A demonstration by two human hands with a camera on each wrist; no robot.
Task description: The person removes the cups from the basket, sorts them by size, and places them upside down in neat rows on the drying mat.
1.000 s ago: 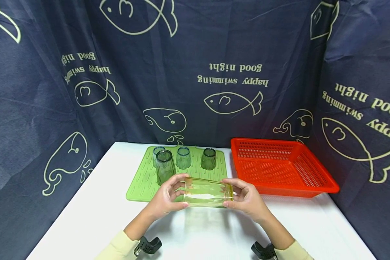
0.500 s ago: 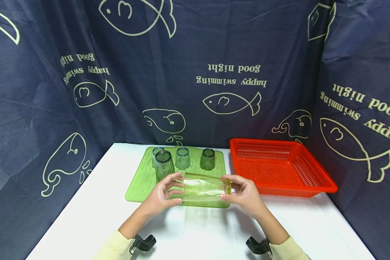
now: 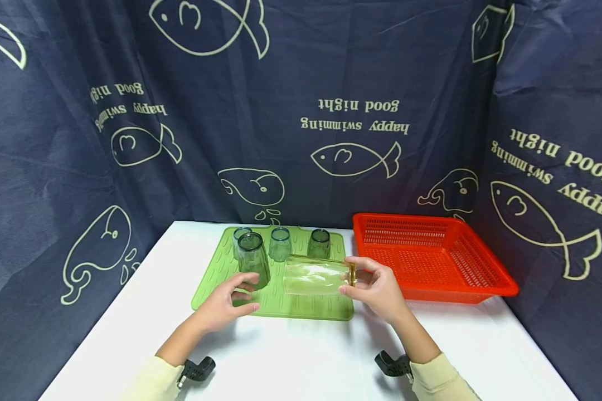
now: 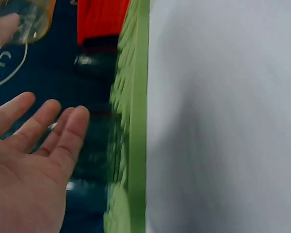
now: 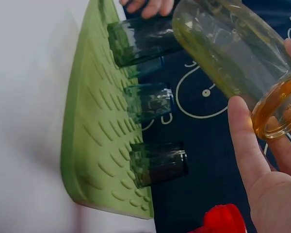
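Note:
My right hand (image 3: 378, 289) grips a clear yellow drinking glass (image 3: 315, 277) by its thick amber end, with the glass on its side above the green drying mat (image 3: 301, 307). In the right wrist view the thumb and fingers (image 5: 242, 126) wrap that end of the glass. Its other end points left, held by nothing. My left hand (image 3: 226, 305) is apart from the glass, fingers spread and palm bare in the left wrist view. It lies nearest a tall green glass (image 3: 255, 267) on the mat, overlapping its lower part in the head view.
Behind the tall glass stand two small bluish glasses, one in the middle (image 3: 280, 246) and one partly hidden (image 3: 239, 236). A small dark green glass (image 3: 319, 245) stands right of them. A red plastic basket (image 3: 431, 292) sits at the right. Dark curtains (image 3: 301, 189) enclose the white table (image 3: 291, 362).
My left hand has let go of the yellow glass and moved left, toward the tall green glass. The right hand keeps its hold; the glass has moved slightly up in view, over the mat.

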